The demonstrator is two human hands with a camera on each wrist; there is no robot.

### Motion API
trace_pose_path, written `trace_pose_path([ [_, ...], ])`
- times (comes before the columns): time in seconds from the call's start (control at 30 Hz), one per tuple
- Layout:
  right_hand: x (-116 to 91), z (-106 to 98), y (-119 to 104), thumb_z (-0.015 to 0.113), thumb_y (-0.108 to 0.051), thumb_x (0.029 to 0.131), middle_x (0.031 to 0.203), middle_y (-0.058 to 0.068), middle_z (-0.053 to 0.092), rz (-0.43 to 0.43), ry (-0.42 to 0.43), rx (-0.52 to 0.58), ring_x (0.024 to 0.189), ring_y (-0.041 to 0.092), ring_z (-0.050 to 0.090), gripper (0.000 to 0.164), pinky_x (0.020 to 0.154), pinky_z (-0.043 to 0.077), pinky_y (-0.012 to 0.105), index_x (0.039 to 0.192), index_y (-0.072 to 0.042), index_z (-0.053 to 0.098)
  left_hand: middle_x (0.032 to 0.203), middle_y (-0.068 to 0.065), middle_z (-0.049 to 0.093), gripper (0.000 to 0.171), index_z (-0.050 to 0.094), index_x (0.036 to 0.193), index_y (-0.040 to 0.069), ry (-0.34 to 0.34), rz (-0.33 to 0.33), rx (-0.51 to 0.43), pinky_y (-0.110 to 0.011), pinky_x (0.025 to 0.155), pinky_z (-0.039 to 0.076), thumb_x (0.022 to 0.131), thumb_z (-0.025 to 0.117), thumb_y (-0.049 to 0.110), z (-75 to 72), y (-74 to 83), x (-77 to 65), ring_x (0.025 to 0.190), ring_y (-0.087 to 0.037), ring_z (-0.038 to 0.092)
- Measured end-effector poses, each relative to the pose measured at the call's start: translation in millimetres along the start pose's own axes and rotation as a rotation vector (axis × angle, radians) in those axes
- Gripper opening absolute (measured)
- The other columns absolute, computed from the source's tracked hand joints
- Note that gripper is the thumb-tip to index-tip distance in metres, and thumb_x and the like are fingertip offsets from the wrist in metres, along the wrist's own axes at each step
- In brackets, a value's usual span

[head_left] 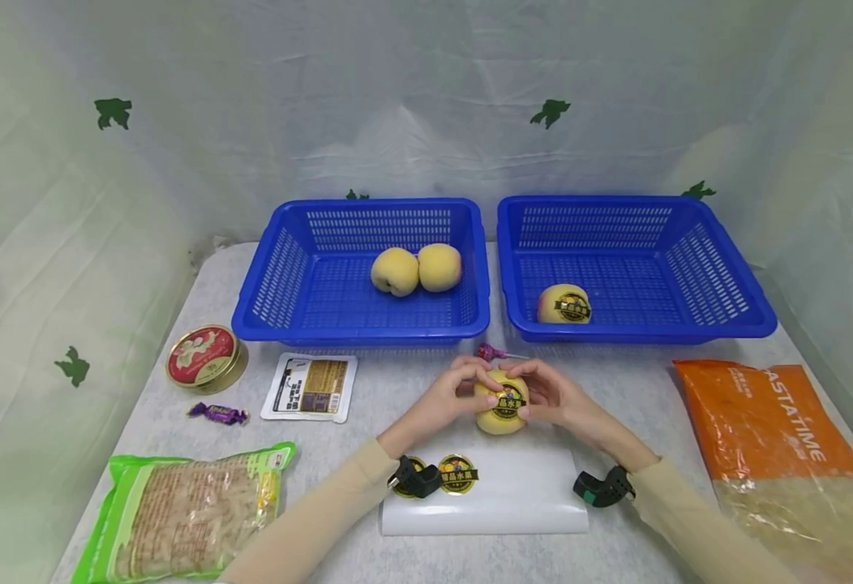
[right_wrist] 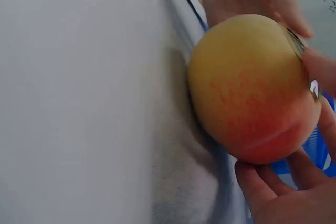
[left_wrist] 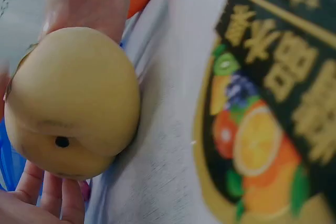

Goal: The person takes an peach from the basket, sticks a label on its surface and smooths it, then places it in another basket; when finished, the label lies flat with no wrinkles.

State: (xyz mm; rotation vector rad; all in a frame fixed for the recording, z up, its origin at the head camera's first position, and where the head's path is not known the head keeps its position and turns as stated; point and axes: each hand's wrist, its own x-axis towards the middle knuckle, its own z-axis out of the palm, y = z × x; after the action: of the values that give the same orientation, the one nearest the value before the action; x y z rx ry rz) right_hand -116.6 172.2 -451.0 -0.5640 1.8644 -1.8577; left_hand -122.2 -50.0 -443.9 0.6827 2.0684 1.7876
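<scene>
Both hands hold a yellow peach (head_left: 498, 426) just behind the white sticker sheet. A round black-and-gold fruit sticker (head_left: 508, 402) is on its upper front. My left hand (head_left: 457, 395) grips the peach from the left, while my right hand (head_left: 556, 397) grips it from the right, with a thumb at the sticker's edge. In the right wrist view, the peach (right_wrist: 247, 93) shows a red blush; in the left wrist view, its dimpled end (left_wrist: 79, 93) has a dark spot. Round stickers (head_left: 458, 475) remain on the sheet (head_left: 521, 507), one partly hidden by the left wrist camera.
Two peaches (head_left: 417, 269) lie in the left blue basket (head_left: 361, 333); a stickered peach (head_left: 554, 302) is in the right one (head_left: 645, 332). Around stand a tin (head_left: 203, 357), purple candy (head_left: 218, 414), white packet (head_left: 311, 387), lollipop (head_left: 490, 352), green bag (head_left: 186, 511) and orange bag (head_left: 777, 430).
</scene>
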Motion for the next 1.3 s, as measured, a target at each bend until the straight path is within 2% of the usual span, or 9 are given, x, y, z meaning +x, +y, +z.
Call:
trace_pose_path([
  [0.2, -2, 2, 3, 0.069, -0.001, 0.076, 0.132, 0.013, 0.038, -0.072, 0.017, -0.098, 0.122, 0.030, 0.036, 0.051, 0.100, 0.029, 0.041, 0.120, -0.002, 0.043, 0.114, 0.001, 0.037, 0.026, 0.060, 0.092, 0.015, 0.047, 0.023, 0.152, -0.033, 0.095, 0.032, 0.072, 0.076, 0.019, 9.4, -5.5, 0.3, 0.112, -0.014, 0.035],
  [0.37, -4, 2, 2, 0.069, -0.001, 0.077, 0.133, 0.013, 0.039, -0.060, 0.039, -0.103, 0.122, 0.029, 0.037, 0.051, 0.100, 0.029, 0.040, 0.121, -0.002, 0.043, 0.114, 0.002, 0.037, 0.024, 0.059, 0.092, 0.017, 0.056, 0.065, 0.211, -0.034, 0.096, 0.031, 0.074, 0.074, 0.021, 10.4, -4.6, -0.7, 0.112, -0.015, 0.035],
  [0.53, -7, -8, -4, 0.059, -0.005, 0.086, 0.134, 0.016, 0.038, -0.114, 0.026, -0.098, 0.124, 0.032, 0.033, 0.046, 0.101, 0.026, 0.045, 0.128, -0.003, 0.039, 0.118, 0.001, 0.034, 0.035, 0.054, 0.108, 0.020, 0.010, 0.065, 0.259, -0.034, 0.092, 0.036, 0.078, 0.071, 0.026, 6.2, -4.1, -3.1, 0.111, -0.016, 0.037],
  [0.63, -12, -27, 0, 0.052, -0.005, 0.090, 0.128, 0.025, 0.040, -0.215, 0.044, -0.038, 0.117, 0.039, 0.040, 0.043, 0.095, 0.034, 0.048, 0.129, 0.003, 0.035, 0.124, -0.001, 0.030, 0.045, 0.049, 0.118, 0.027, -0.030, 0.061, 0.325, -0.038, 0.091, 0.036, 0.078, 0.070, 0.031, 5.7, -2.6, -4.6, 0.114, -0.016, 0.034],
  [0.77, -23, -68, 16, 0.045, -0.001, 0.092, 0.119, 0.028, 0.048, -0.307, 0.105, 0.025, 0.106, 0.039, 0.050, 0.042, 0.085, 0.044, 0.044, 0.132, 0.004, 0.032, 0.130, -0.004, 0.027, 0.050, 0.047, 0.122, 0.032, -0.043, 0.056, 0.411, -0.042, 0.093, 0.035, 0.078, 0.069, 0.036, 8.3, 0.4, -5.8, 0.118, -0.018, 0.032],
  [0.9, -41, -97, 8, 0.042, -0.004, 0.094, 0.116, 0.027, 0.052, -0.279, 0.224, 0.054, 0.101, 0.035, 0.054, 0.042, 0.083, 0.047, 0.038, 0.134, 0.002, 0.029, 0.129, -0.002, 0.030, 0.049, 0.048, 0.121, 0.033, -0.015, 0.037, 0.445, -0.039, 0.089, 0.039, 0.077, 0.070, 0.036, 10.3, 6.5, -7.7, 0.114, -0.019, 0.039],
  [1.07, -56, -108, -19, 0.042, -0.010, 0.096, 0.112, 0.020, 0.058, -0.218, 0.378, 0.086, 0.097, 0.030, 0.059, 0.042, 0.081, 0.048, 0.035, 0.134, 0.001, 0.029, 0.121, 0.003, 0.034, 0.053, 0.049, 0.122, 0.033, 0.000, 0.062, 0.361, -0.034, 0.079, 0.047, 0.075, 0.073, 0.035, 7.8, 25.4, -4.3, 0.104, -0.015, 0.044],
  [1.2, -59, -110, -29, 0.041, -0.009, 0.096, 0.106, 0.015, 0.062, -0.194, 0.451, 0.126, 0.092, 0.028, 0.061, 0.039, 0.078, 0.049, 0.034, 0.131, 0.004, 0.030, 0.115, 0.001, 0.036, 0.057, 0.049, 0.125, 0.027, -0.023, 0.171, 0.305, -0.029, 0.079, 0.047, 0.074, 0.074, 0.030, 2.9, 54.1, 10.3, 0.103, -0.013, 0.042],
  [1.3, -58, -110, -30, 0.041, -0.008, 0.095, 0.106, 0.012, 0.059, -0.184, 0.489, 0.159, 0.091, 0.026, 0.062, 0.037, 0.076, 0.050, 0.033, 0.129, 0.005, 0.033, 0.115, 0.000, 0.037, 0.057, 0.050, 0.126, 0.025, -0.016, 0.240, 0.327, -0.024, 0.078, 0.046, 0.074, 0.074, 0.028, -2.9, 75.1, 28.7, 0.104, -0.012, 0.040],
])
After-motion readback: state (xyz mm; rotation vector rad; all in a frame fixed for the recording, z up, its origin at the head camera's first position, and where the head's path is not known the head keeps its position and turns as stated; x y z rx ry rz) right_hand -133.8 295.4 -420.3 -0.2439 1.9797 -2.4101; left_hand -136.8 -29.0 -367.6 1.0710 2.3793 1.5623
